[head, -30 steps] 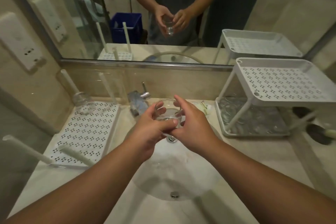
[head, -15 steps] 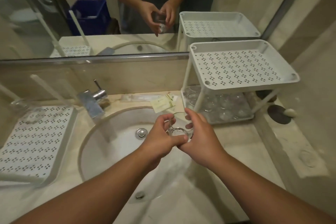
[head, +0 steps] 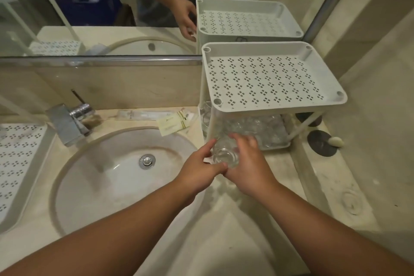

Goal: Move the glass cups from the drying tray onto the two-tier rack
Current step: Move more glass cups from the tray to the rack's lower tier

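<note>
A clear glass cup (head: 224, 154) is held between both hands just in front of the lower tier of the white two-tier rack (head: 275, 105). My left hand (head: 199, 171) grips its left side and my right hand (head: 251, 163) wraps its right side. Several glass cups (head: 257, 127) stand on the rack's lower tier. The perforated upper tier (head: 264, 80) holds nothing. The white drying tray (head: 20, 163) lies at the far left, partly cut off by the frame's edge.
A round sink (head: 116, 175) with a chrome tap (head: 69, 121) sits between tray and rack. Small paper sachets (head: 172, 122) lie behind the sink. A dark round coaster with a pebble (head: 322, 142) lies right of the rack. A mirror (head: 100, 6) backs the counter.
Both hands have carried the cup rightward from over the sink to the front of the rack's lower tier. The view has swung right, so the drying tray now sits at the left edge.
</note>
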Demonstrator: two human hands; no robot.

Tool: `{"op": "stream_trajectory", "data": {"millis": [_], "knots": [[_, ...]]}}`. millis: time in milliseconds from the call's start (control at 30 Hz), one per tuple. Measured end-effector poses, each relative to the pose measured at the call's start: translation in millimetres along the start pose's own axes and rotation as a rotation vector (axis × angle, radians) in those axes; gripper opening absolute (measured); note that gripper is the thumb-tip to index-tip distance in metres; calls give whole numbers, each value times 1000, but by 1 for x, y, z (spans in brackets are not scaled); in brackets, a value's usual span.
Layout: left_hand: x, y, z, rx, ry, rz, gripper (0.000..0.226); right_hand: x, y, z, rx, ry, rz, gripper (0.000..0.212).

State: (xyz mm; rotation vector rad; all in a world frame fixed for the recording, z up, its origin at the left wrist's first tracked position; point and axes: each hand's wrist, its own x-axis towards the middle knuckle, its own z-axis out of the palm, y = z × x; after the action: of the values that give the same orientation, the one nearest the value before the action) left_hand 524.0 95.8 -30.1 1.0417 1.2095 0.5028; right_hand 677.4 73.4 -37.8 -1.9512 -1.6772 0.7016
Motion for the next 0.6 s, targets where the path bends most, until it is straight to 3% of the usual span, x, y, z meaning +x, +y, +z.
{"op": "stream_trajectory", "data": {"millis": [200,500,600], "knots": [[9,14,14,-153,2,-114,90,28,14,-4,-164,-11,-87,86],[20,23,24,-153,-44,-166,115,66,30,-7,-537,-59,-158,93],[25,22,29,-140,-73,-181,107,74,33,-7,-551,-90,-154,96]]}}
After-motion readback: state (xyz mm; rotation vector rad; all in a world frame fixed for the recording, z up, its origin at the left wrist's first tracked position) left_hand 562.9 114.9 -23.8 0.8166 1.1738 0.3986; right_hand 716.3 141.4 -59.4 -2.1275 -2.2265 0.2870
